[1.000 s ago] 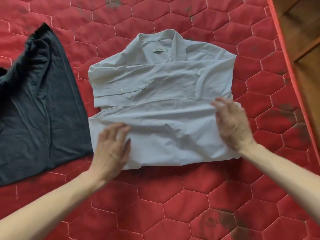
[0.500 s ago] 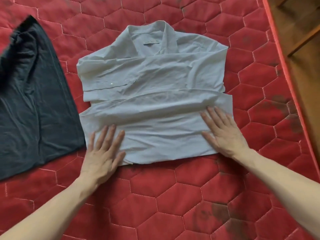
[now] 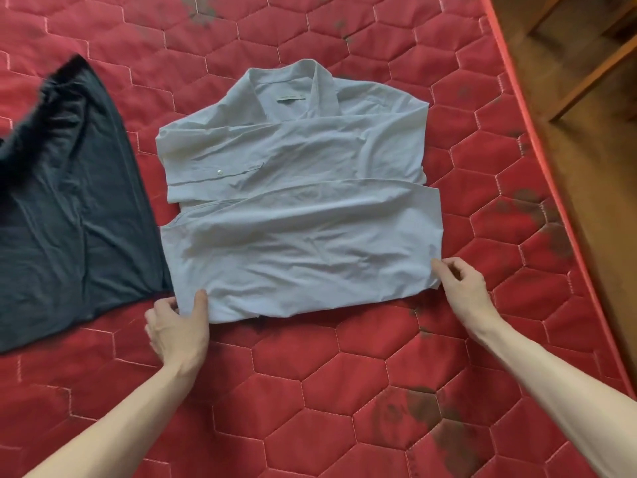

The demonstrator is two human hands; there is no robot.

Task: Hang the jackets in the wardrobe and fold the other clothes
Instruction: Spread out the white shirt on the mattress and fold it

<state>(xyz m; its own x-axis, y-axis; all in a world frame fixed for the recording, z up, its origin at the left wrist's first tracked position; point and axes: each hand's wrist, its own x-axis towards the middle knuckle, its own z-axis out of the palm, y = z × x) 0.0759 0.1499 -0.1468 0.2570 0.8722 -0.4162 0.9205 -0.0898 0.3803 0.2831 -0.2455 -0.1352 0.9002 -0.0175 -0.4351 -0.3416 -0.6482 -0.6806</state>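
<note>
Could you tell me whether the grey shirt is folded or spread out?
Partly folded: the grey shirt has sleeves crossed over its front and hem turned up.

Soft, even daylight fills the head view — bright enough to read the stitching of the red quilted mattress (image 3: 344,374), with no hard glare anywhere. Shadows are faint: a thin dark line under the near hem of the pale shirt (image 3: 303,201), and shallow grey in its creases. The dark garment (image 3: 69,208) at 9 o'clock swallows detail, and its upper edge is smeared with blur. The wide lens bends the mattress edge into a curve from 1 o'clock to 4 o'clock. The wooden floor (image 3: 586,167) at 2 o'clock looks soft and warm-toned — slightly out of focus. Overall sharpness is moderate, with compression softness.
</note>
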